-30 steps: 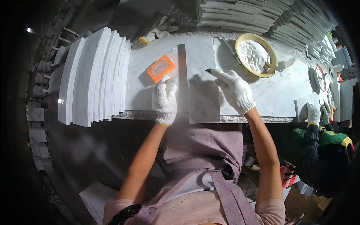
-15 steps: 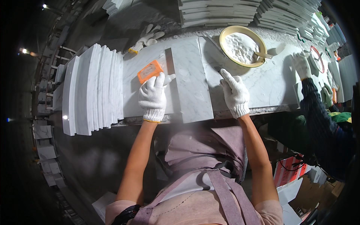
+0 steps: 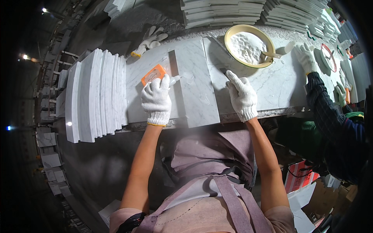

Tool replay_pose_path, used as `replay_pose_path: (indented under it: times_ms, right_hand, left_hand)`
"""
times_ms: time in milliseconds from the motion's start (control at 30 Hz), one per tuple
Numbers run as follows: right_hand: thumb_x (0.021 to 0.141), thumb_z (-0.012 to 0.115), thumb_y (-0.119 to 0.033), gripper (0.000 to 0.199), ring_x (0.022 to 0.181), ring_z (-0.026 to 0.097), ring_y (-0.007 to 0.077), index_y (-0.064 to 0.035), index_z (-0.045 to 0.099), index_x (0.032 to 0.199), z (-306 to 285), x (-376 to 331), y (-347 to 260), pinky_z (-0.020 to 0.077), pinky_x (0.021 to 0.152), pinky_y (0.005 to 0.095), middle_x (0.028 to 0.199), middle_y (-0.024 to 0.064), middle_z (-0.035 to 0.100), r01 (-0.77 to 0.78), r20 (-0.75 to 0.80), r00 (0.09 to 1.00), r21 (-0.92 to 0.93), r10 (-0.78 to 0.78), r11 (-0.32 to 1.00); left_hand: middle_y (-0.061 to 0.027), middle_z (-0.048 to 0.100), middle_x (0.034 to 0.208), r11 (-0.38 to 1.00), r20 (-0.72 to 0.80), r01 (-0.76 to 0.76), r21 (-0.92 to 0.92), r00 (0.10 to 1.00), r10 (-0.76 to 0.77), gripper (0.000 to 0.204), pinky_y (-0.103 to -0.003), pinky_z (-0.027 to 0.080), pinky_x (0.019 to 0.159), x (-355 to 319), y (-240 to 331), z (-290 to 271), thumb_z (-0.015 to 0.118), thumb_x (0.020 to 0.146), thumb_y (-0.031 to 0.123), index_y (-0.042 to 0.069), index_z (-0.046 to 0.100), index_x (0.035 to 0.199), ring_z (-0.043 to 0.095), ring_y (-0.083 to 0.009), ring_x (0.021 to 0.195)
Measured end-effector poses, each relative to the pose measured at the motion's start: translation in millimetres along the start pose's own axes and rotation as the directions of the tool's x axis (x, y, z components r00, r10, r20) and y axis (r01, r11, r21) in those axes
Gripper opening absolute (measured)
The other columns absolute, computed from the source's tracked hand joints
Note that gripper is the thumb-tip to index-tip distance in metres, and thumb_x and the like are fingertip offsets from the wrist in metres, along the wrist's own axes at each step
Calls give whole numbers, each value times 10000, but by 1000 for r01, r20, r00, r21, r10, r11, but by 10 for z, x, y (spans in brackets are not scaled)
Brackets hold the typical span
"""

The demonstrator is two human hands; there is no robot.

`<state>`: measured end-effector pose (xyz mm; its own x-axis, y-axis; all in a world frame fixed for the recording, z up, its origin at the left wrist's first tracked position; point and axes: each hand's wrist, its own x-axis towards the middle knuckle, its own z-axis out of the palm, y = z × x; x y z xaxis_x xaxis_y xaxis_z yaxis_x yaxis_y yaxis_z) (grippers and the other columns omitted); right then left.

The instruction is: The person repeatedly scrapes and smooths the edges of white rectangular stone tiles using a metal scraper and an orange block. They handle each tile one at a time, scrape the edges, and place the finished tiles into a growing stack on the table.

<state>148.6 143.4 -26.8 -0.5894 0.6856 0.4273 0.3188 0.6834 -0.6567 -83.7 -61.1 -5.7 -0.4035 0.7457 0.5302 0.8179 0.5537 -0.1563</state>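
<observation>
My left hand (image 3: 156,99), in a white knit glove, has its fingers curled beside an orange flat block with a printed face (image 3: 154,74). A small translucent whitish tip (image 3: 175,80) sticks out on the right of these fingers; its body is hidden under them. My right hand (image 3: 244,98), gloved alike, is closed around a small dark flat-ended tool (image 3: 223,70), most of it covered. Between both hands lies a narrow grey-veined marble slab (image 3: 194,87), its near end overhanging the bench edge. A wider marble slab (image 3: 272,87) lies under my right hand.
A cream bowl (image 3: 229,50) of white paste or powder with a spatula (image 3: 271,55) stands beyond my right hand. Stone strips (image 3: 95,97) stand at left; slab stacks (image 3: 221,13) rise behind. A loose glove (image 3: 149,40) lies far left. A co-worker's gloved hand (image 3: 306,58) is at right.
The view has shifted slightly. My left hand has edged a little to the left, and more of the dark tool tip shows at my right fingers. The co-worker's hand has moved slightly left.
</observation>
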Motion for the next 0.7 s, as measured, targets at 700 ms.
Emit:
replay_pose_path:
  times_ms: [700]
  right_hand:
    - [949, 759, -86, 430, 771, 658, 282, -192, 728, 1365, -25, 0, -15, 543, 719, 380, 873, 102, 656, -30, 30, 999, -2, 30, 1000]
  left_hand:
    - [-49, 643, 964, 999, 10, 4, -45, 1000, -3, 467, -444, 545, 820, 56, 24, -61, 769, 789, 38, 165, 730, 1237, 666, -287, 936]
